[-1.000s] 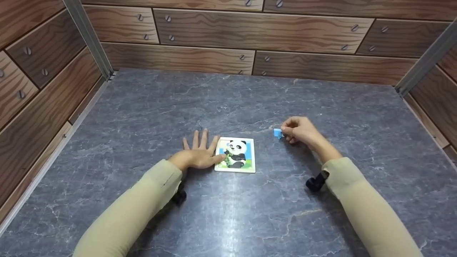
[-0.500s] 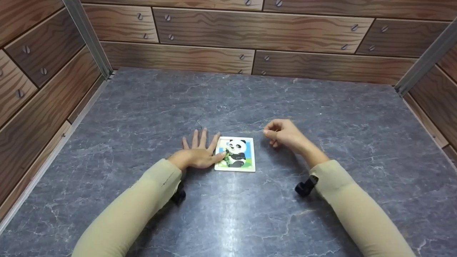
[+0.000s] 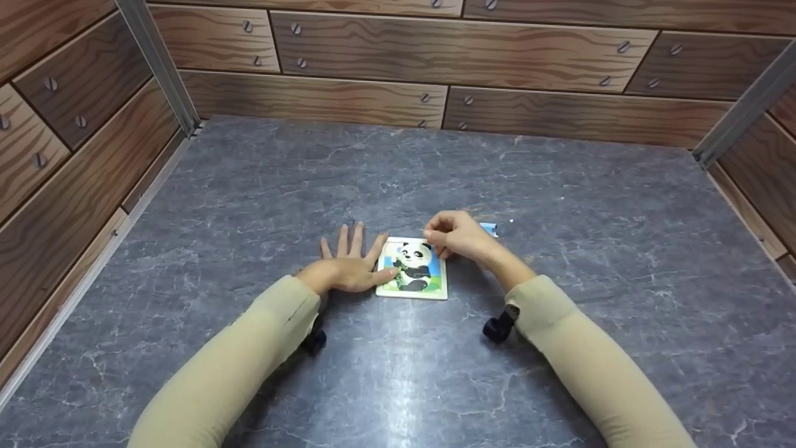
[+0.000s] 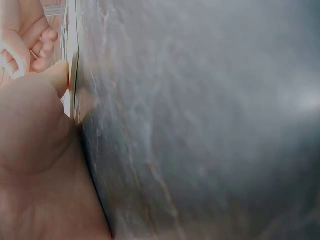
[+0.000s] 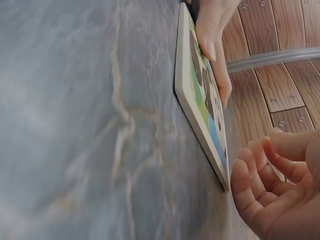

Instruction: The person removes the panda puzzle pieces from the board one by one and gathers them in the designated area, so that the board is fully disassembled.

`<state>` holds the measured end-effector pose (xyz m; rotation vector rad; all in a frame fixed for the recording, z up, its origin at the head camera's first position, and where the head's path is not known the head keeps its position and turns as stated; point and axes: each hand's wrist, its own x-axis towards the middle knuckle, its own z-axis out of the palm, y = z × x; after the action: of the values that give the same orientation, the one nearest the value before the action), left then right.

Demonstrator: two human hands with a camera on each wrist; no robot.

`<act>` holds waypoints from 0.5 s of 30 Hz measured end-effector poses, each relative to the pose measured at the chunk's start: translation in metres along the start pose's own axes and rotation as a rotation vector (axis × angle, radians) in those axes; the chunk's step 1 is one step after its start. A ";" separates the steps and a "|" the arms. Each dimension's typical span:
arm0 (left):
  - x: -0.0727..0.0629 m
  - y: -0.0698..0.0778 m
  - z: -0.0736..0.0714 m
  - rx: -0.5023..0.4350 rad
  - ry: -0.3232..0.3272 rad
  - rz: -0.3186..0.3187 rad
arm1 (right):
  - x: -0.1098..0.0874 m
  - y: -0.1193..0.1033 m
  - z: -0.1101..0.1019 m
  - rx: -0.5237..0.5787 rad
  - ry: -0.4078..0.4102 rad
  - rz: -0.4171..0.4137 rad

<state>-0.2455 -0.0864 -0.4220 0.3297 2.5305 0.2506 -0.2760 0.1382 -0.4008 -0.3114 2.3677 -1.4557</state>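
A small square panda puzzle (image 3: 413, 285) with a pale frame lies on the table. Part of its upper left looks pale, without the picture. My left hand (image 3: 351, 274) is flat with fingers spread at the puzzle's left side, its thumb resting over the frame onto the picture. At the upper right corner is my right hand (image 3: 460, 236), thumb and forefinger brought together, other fingers curled. The right wrist view shows that right hand (image 5: 280, 185) beside the puzzle edge (image 5: 200, 120); whether something small sits between its fingertips cannot be told. A blue puzzle piece (image 3: 489, 228) lies behind it, partly hidden.
The grey marbled table (image 3: 298, 168) is enclosed by wood-patterned panels (image 3: 348, 50) at the back and sides. Metal posts (image 3: 158, 68) stand at the far corners. A tiny white speck (image 3: 512, 220) lies right of the blue piece.
My right hand has moved left from beside the blue piece to the puzzle's upper right corner. The piece, out of sight half a second ago, shows again. My left hand has stayed put.
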 end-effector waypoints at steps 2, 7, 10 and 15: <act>0.000 0.000 0.000 -0.001 -0.005 -0.002 | 0.002 -0.001 0.004 0.008 -0.007 0.004; 0.001 0.000 0.000 -0.004 -0.009 0.006 | 0.007 -0.001 0.010 -0.030 -0.019 0.002; 0.002 0.000 0.000 -0.001 -0.012 0.007 | 0.009 0.000 0.011 -0.066 -0.037 -0.009; 0.003 -0.001 0.000 -0.003 -0.014 0.008 | 0.013 0.002 0.014 -0.154 -0.049 -0.039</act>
<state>-0.2484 -0.0866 -0.4237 0.3395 2.5149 0.2536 -0.2823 0.1230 -0.4106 -0.4288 2.4517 -1.2700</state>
